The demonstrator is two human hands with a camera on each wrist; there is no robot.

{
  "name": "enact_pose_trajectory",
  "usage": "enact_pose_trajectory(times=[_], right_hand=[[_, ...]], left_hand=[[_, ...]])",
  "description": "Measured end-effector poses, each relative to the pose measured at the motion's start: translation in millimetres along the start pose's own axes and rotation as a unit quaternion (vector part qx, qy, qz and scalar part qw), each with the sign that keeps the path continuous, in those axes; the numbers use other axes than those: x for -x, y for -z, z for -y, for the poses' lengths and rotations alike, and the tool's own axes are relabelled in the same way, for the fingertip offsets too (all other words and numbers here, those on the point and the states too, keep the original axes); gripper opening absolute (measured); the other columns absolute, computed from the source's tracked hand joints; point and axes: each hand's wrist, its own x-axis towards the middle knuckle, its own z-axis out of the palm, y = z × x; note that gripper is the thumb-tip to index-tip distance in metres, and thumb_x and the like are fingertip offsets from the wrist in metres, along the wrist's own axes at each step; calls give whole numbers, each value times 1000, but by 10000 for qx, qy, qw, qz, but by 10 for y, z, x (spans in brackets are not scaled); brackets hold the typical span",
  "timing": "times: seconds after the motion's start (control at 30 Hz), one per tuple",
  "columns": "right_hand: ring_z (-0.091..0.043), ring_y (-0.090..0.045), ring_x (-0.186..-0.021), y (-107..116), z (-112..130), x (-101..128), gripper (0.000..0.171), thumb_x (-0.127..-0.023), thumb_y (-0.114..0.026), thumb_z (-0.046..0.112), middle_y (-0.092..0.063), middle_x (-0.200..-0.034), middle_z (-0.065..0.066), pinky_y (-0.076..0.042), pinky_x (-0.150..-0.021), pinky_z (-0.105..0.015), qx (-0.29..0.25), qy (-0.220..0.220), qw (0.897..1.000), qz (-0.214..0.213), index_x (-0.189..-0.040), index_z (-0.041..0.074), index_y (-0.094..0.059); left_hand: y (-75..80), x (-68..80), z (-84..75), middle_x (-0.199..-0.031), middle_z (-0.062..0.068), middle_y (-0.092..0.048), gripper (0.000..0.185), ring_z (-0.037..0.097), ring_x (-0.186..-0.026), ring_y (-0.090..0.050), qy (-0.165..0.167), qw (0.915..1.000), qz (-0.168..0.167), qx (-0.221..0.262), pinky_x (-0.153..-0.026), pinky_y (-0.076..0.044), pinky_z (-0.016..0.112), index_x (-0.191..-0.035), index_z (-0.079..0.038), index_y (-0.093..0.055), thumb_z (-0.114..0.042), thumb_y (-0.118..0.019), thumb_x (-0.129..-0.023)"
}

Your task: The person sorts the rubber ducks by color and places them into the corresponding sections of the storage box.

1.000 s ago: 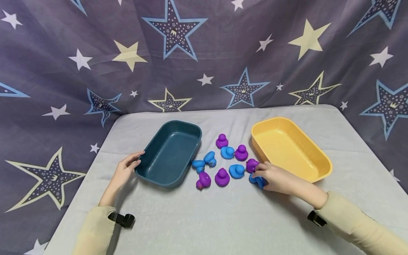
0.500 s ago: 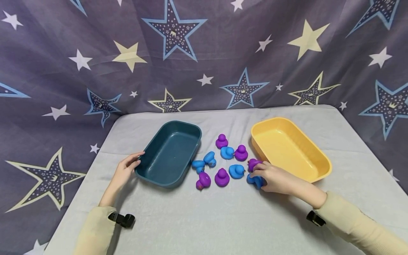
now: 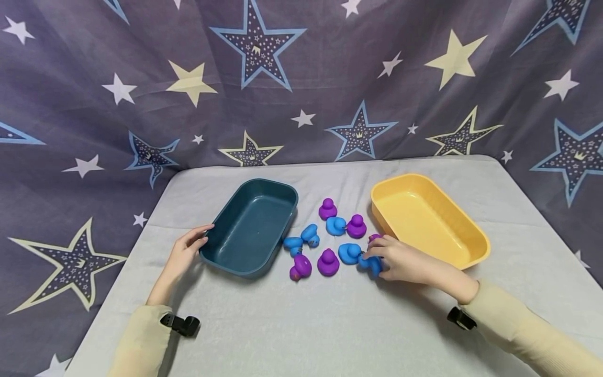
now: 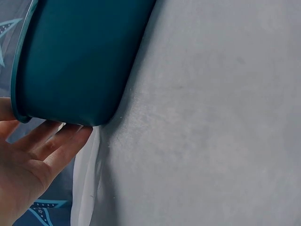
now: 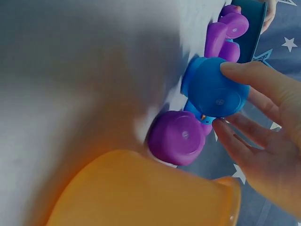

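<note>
My right hand (image 3: pixel 402 260) pinches a blue rubber duck (image 5: pixel 214 92) between thumb and fingers, its flat underside turned toward the right wrist view. In the head view this duck lies right beside another blue duck (image 3: pixel 349 253). A purple duck (image 5: pixel 178 137), mostly hidden by the hand in the head view, sits near the yellow basin (image 3: pixel 481 242). At the left, my left hand (image 3: pixel 181 256) holds the near-left corner of a dark teal basin (image 4: pixel 70 61), one digit at the rim and the other fingers against the outer wall.
Between the basins lie more rubber ducks, such as a purple one (image 3: pixel 328 263) and a blue one (image 3: pixel 309 235). Both basins have bare insides. A star-patterned curtain (image 3: pixel 301 63) hangs behind the pale cloth-covered table (image 3: pixel 282 330).
My right hand has shifted slightly left with the blue duck, bringing it close to the other blue duck. The purple duck beside it has become more covered. The left hand stays put.
</note>
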Motion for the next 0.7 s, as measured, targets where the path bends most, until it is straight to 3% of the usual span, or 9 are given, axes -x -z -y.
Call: enact_pose_trajectory(times=[0.23, 0.53, 0.7], right_hand=[[-22, -49, -91, 42, 15, -76, 34, -65, -76, 10, -57, -98, -7, -45, -77, -34, -67, 33, 9999, -128, -97, 6, -65], [-24, -49, -98, 120, 61, -181, 34, -67, -73, 9, -58, -103, -7, -43, -84, -38, -422, -20, 9989, -194, -100, 6, -64], [-25, -47, -101, 155, 80, -277, 34, -67, -73, 7, -57, -105, -7, -41, -86, -40, -535, -79, 9982, -264, -100, 7, -64]], left_hand=[[2, -3, 9, -106, -4, -52, 32, 3, -80, -43, -13, 10000, 14, 59, -50, -35, 24, -121, 2, -50, -13, -46, -92], [3, -3, 12, -106, -10, -52, 33, 1, -87, -42, 56, 10000, 24, 44, -51, -34, 24, -121, 1, -50, -15, -45, -93], [-1, -4, 10, -99, -10, -53, 32, 3, -63, -41, 69, 9998, -17, 166, -47, -33, 27, -120, 2, -51, -13, -46, -92]])
